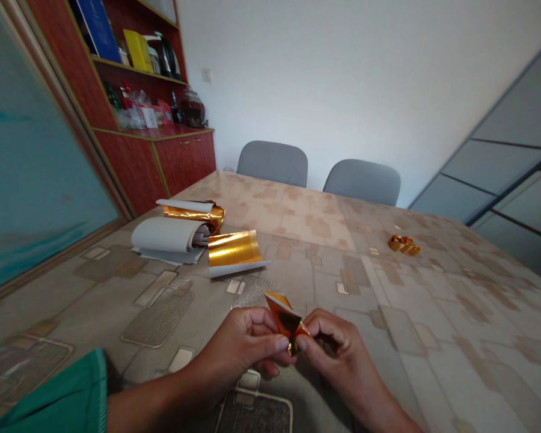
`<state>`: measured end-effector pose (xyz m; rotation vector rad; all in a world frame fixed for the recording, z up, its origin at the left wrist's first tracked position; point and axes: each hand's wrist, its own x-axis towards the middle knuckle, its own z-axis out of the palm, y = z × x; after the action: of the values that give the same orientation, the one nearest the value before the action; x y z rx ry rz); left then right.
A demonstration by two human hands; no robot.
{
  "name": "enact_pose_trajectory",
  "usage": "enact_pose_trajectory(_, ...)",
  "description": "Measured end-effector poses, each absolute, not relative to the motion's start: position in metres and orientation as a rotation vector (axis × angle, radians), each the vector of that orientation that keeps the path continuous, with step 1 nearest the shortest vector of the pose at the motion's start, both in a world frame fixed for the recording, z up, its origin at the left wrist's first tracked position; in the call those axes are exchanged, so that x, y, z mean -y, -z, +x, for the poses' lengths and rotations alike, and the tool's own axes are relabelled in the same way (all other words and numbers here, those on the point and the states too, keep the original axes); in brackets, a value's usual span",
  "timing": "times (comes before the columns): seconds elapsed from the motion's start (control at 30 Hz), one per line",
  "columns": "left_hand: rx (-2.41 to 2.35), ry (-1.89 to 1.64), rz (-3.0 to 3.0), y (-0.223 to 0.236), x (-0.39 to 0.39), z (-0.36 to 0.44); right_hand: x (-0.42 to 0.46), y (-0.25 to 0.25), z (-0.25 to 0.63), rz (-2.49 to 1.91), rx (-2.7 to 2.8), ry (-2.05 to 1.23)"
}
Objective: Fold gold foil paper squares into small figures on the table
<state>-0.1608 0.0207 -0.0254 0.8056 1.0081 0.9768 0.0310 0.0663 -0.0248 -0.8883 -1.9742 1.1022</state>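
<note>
Gold foil (285,322) between hands (238,349) (338,361), foil sheets (233,249) ahead

Passage far left of the hands (288,343) is barred by rolled white paper (162,236) and a gold foil sheet (233,249); crumpled foil (403,245) obstructs far right.

I log this as an office meeting room: long patterned table (455,313), two grey chairs (273,162) along its far side, red-wood cabinet (184,159) past its left edge holding a blue binder (97,30) and kettle (165,57), glazed partition (514,156) to its right.
</note>
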Motion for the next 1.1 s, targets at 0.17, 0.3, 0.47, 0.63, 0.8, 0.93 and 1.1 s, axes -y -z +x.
enact_pose_trajectory(0.17, -1.016, -0.946, 0.812, 0.0257, -0.0215, -0.1585, -0.0637, 0.0194, 0.0328, -0.904, 2.149, -0.891)
enact_pose_trajectory(0.3, -0.998, -0.934, 0.827, 0.0282, -0.0207, -0.1576, -0.0621, 0.0153, 0.0336, -0.864, 2.246, -0.816)
enact_pose_trajectory(0.47, -1.003, -0.925, 0.795, 0.0296, -0.0186, -0.1576, -0.0606, 0.0144, 0.0340, -0.851, 2.238, -0.875)
enact_pose_trajectory(0.63, -1.009, -0.913, 0.812, 0.0247, -0.0178, -0.1560, -0.0610, 0.0192, 0.0358, -0.914, 2.186, -0.875)
enact_pose_trajectory(0.8, -1.006, -0.888, 0.847, 0.0263, -0.0177, -0.1552, -0.0631, 0.0233, 0.0353, -0.875, 2.225, -0.876)
enact_pose_trajectory(0.93, -1.052, -0.880, 0.834, 0.0259, -0.0180, -0.1554, -0.0623, 0.0194, 0.0349, -0.874, 2.179, -0.997)
enact_pose_trajectory(1.1, -1.098, -0.895, 0.776, 0.0215, -0.0172, -0.1549, -0.0595, 0.0167, 0.0338, -0.937, 2.083, -1.112)
